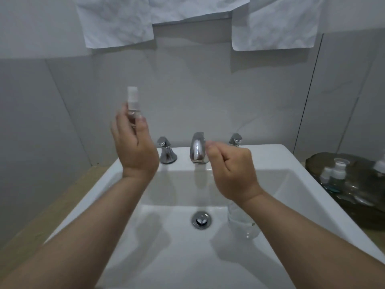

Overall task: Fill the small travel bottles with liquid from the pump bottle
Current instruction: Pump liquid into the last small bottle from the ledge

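My left hand (pixel 135 144) holds a small clear travel bottle (pixel 132 101) upright above the sink's left side; its white cap sticks up past my fingertips. My right hand (pixel 231 170) hovers in front of the faucet with its fingers curled toward the thumb, and nothing shows in it. A larger clear bottle (pixel 241 222) stands in the basin under my right wrist; its top is hidden by my arm. More small white-capped travel bottles (pixel 335 172) stand on a dark tray (pixel 354 205) at the right.
A white rectangular sink (pixel 270 155) fills the middle, with a chrome faucet (pixel 196 148), two chrome handles (pixel 166 151) and a drain (pixel 201 219). White towels (pixel 116 24) hang on the grey tiled wall. A beige counter runs along both sides.
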